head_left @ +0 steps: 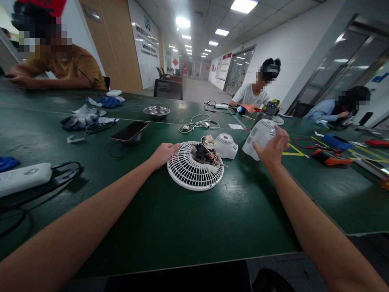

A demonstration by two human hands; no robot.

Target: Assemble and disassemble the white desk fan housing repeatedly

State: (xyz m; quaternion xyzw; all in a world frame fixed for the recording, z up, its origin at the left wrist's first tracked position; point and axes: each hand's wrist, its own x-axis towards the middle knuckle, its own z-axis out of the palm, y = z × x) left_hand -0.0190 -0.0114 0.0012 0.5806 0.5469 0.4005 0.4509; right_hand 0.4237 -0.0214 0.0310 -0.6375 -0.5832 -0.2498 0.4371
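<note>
A round white fan grille (194,172) lies on the green table, with a dark motor and wires (205,152) on top of it. My left hand (165,155) grips the left rim of the grille. Raised above the table to the right, a white vented housing (259,136) is held between the thumb and fingers of my right hand (273,147). Just behind the motor sits another white vented cover (226,145).
A metal bowl (157,111), a coiled white cable (199,123) and a phone (130,131) lie beyond my left hand. Gloves (86,117) and a power strip (26,178) are at left, a multimeter (331,157) at right. Three people sit around the table.
</note>
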